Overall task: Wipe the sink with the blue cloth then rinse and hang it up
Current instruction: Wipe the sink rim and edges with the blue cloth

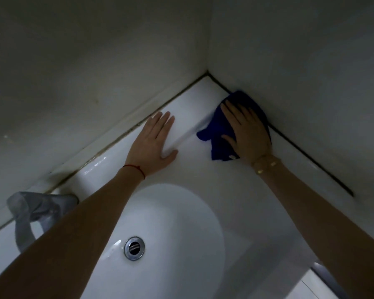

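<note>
A white sink point(235, 190) fills the lower part of the head view, with an oval basin and a chrome drain point(134, 248). The blue cloth point(219, 128) lies crumpled on the sink's back ledge near the wall corner. My right hand point(246, 132) presses flat on the cloth with straight fingers, close to the right wall. My left hand point(154, 140) rests flat on the bare ledge to the left of the cloth, fingers straight and holding nothing.
Two grey-white walls meet in a corner point(207, 71) just behind the ledge, with dark sealant along the joints. A chrome tap point(34, 209) stands at the left, partly behind my left forearm. A lighter floor or cabinet edge shows at bottom right.
</note>
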### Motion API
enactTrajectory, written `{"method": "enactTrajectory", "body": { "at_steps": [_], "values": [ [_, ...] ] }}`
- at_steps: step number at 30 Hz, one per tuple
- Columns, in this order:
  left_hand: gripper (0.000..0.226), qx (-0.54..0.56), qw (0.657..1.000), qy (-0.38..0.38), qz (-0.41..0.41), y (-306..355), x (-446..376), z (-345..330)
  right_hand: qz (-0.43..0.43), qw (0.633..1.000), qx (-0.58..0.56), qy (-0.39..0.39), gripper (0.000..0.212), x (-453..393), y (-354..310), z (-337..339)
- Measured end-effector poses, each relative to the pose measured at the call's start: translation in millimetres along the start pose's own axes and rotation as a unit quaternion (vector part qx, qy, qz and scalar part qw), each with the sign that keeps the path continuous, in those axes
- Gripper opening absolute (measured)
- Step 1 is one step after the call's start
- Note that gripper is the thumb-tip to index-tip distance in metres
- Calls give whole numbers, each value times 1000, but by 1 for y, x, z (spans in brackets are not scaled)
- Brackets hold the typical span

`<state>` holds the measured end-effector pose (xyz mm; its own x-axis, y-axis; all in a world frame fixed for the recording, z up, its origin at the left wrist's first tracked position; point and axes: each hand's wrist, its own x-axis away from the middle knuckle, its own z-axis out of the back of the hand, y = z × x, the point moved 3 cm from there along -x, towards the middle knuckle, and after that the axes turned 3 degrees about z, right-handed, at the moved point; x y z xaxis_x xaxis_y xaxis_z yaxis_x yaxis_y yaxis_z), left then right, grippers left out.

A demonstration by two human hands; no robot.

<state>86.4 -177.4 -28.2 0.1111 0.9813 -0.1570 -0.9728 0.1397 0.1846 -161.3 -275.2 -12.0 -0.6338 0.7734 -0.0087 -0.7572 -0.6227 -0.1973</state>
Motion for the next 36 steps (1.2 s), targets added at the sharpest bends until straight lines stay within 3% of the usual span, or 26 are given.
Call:
{"method": "enactTrajectory", "body": {
  "at_steps": [6,16,23,32,36],
  "values": [
    [77,-1,1000,25,-5,-1,0,-2,-33,999,7,36,71,98,23,7],
    [74,-5,999,48,5,-6,3,-7,7,1000,2,10,70,-2,1,-5],
    [72,5,997,78,3,-5,1,-6,-21,999,-9,39,72,110,33,4],
    [72,-8,997,78,6,-4,2,-5,43,999,-10,0,68,-9,3,-1],
    [71,-9,997,80,6,-4,1,-3,27,1000,-10,12,70,20,10,0]
  ]
}}
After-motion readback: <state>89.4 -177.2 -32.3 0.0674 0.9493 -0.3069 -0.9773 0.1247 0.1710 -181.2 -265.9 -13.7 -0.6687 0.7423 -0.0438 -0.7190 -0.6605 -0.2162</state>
